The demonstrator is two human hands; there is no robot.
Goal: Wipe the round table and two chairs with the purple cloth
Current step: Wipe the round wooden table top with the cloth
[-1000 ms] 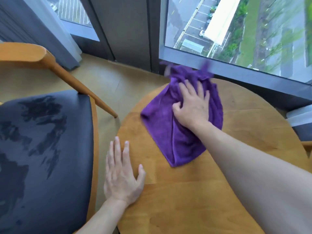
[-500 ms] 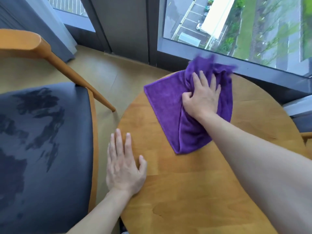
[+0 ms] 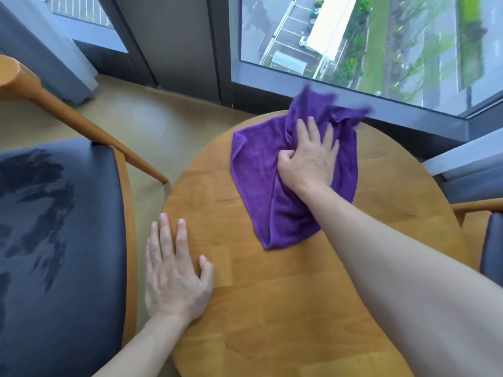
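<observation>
Under right hand point(image 3: 309, 159): purple cloth point(image 3: 255, 164), on table point(image 3: 272, 295).

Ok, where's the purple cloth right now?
In the head view, the purple cloth lies on the far side of the round table near the window, under the right hand, which presses and bunches it.

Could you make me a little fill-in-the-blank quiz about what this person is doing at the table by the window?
1. The right hand presses a cloth of the colour ____ onto the round table.
2. The left hand lies flat on the table's ____ edge, holding nothing.
3. The dark seat of the chair on the left shows ____ patches.
4. The cloth lies on the side of the table nearest the ____.

Missing words: purple; left; wet; window
</observation>
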